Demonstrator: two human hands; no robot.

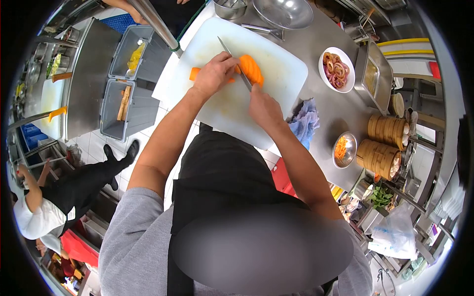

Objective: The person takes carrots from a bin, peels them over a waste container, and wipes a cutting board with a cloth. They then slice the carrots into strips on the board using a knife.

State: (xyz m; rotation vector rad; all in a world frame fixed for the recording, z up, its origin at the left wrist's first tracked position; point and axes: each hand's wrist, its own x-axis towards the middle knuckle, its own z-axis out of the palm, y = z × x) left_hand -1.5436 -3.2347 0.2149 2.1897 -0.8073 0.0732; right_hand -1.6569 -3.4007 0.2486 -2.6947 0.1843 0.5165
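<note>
A white cutting board (pixel 286 74) lies on the counter in front of me. My right hand (pixel 265 106) is closed round the handle of a kitchen knife (pixel 244 78), whose blade points away and to the left. On the blade's left side, my left hand (pixel 216 74) presses with bent fingers on a carrot (pixel 195 74). Most of that carrot is hidden under the hand; one end shows at the left. Orange carrot slices (pixel 252 70) lie overlapped in a pile just right of the blade. My left fingertips are close to the blade, and their exact contact is partly hidden.
Right of the board are a blue cloth (pixel 304 123), a bowl of onion rings (pixel 336 70), a metal bowl of carrot strips (pixel 344 150) and bamboo steamers (pixel 377 157). Metal bowls (pixel 284 12) stand beyond the board. Grey bins (pixel 114 109) and another person (pixel 74 197) are at left.
</note>
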